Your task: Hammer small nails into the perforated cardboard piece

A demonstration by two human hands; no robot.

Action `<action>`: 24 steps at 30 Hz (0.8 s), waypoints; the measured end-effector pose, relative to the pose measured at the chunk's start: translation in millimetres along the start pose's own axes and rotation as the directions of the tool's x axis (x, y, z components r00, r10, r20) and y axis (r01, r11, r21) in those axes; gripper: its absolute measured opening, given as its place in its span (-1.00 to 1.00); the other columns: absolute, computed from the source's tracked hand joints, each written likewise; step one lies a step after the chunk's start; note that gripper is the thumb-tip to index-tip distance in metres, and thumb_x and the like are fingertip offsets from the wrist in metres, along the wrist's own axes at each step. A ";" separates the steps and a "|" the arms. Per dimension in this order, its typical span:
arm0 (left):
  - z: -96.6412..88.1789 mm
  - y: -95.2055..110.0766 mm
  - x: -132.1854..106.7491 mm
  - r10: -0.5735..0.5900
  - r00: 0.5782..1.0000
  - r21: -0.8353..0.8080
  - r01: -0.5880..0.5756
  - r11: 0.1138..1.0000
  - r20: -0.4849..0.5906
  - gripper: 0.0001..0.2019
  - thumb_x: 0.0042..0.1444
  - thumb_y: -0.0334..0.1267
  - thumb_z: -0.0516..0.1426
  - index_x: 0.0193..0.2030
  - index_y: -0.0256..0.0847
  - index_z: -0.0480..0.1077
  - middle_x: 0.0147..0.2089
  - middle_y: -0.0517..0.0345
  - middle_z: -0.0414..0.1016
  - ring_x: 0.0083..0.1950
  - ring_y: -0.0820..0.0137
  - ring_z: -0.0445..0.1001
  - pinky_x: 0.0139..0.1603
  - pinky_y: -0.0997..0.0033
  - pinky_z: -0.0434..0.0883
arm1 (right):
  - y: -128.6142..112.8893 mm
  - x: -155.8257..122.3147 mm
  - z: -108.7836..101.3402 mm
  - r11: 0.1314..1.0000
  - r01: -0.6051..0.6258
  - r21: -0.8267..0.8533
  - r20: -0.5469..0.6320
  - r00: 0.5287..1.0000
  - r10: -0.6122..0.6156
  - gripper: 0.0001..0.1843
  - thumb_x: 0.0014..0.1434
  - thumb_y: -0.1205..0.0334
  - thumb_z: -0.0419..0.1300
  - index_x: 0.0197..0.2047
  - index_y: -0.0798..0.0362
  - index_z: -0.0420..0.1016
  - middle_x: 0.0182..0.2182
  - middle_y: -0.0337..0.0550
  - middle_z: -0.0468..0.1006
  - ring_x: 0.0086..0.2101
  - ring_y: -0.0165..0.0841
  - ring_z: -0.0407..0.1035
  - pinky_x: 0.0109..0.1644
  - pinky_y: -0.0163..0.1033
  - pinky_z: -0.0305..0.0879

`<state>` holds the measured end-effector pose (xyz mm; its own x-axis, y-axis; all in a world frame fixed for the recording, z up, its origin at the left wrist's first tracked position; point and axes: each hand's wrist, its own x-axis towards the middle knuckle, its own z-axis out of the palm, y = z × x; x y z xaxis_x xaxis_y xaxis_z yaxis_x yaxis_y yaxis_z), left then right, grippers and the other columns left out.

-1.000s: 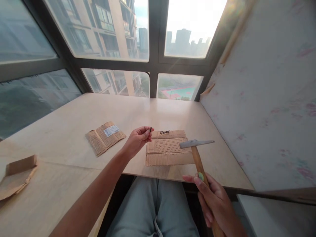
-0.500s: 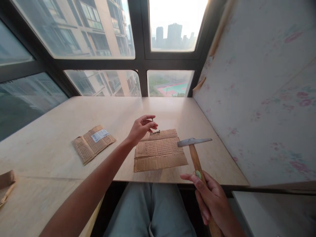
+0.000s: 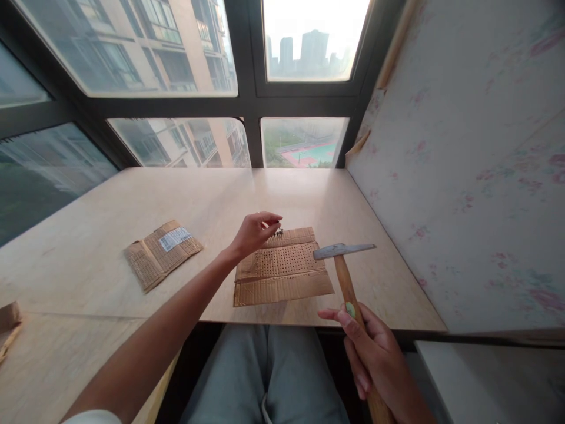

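Right hand (image 3: pixel 373 350) gripping wooden-handled grey metal hammer (image 3: pixel 345 281); left hand (image 3: pixel 255 234) pinching small dark nail (image 3: pixel 279 225), flat brown perforated cardboard (image 3: pixel 286 287) beneath.

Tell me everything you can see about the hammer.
The hammer has a grey, metal-looking head, blunt at the left end and tapering to a thin right end. Its light brown handle looks wooden and bears a greenish round sticker. The right hand grips it, head up, with the lower end out of frame. It appears raised, the head overlapping the perforated cardboard's right edge in view.
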<state>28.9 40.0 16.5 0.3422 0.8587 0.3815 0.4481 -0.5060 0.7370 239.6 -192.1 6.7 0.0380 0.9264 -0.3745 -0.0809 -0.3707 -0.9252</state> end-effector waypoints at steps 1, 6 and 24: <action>-3.9 -0.7 -3.4 0.004 1.000 0.008 -0.004 1.000 -0.016 -0.80 0.09 -0.26 0.21 -0.16 -0.24 0.59 -0.28 0.06 0.65 -0.31 0.39 0.57 -0.27 0.38 0.48 | 0.0 -0.4 -0.4 1.000 -0.001 -0.002 -0.002 1.000 0.001 -0.31 0.19 -0.29 0.13 0.03 0.21 0.45 -0.87 -0.48 0.15 -0.86 -0.53 -0.02 -0.82 -0.46 0.07; -28.2 -10.3 -22.8 -0.021 0.995 0.054 0.027 0.998 -0.100 -0.77 0.08 -0.22 0.23 -0.14 -0.23 0.57 -0.26 0.06 0.66 -0.28 0.37 0.59 -0.27 0.38 0.48 | -0.4 0.3 -0.5 1.000 -0.004 -0.001 0.016 1.000 0.004 -0.30 0.18 -0.29 0.14 0.03 0.22 0.45 -0.87 -0.48 0.14 -0.86 -0.53 -0.02 -0.82 -0.46 0.06; -26.9 -28.0 -35.7 -0.047 0.998 0.047 0.049 0.998 -0.030 -0.73 0.08 -0.25 0.22 -0.05 -0.20 0.49 -0.28 0.11 0.66 -0.26 0.33 0.60 -0.16 0.29 0.47 | -12.5 7.7 28.8 0.999 0.031 -0.039 0.075 0.997 -0.028 -0.39 0.24 -0.23 0.12 0.01 0.20 0.44 -0.86 -0.49 0.16 -0.86 -0.54 -0.02 -0.82 -0.48 0.03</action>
<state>-18.1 25.7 -2.8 0.2961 0.8836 0.3627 0.5029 -0.4670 0.7273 212.2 -178.4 17.1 -0.0348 0.9386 -0.3433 -0.0409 -0.3445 -0.9379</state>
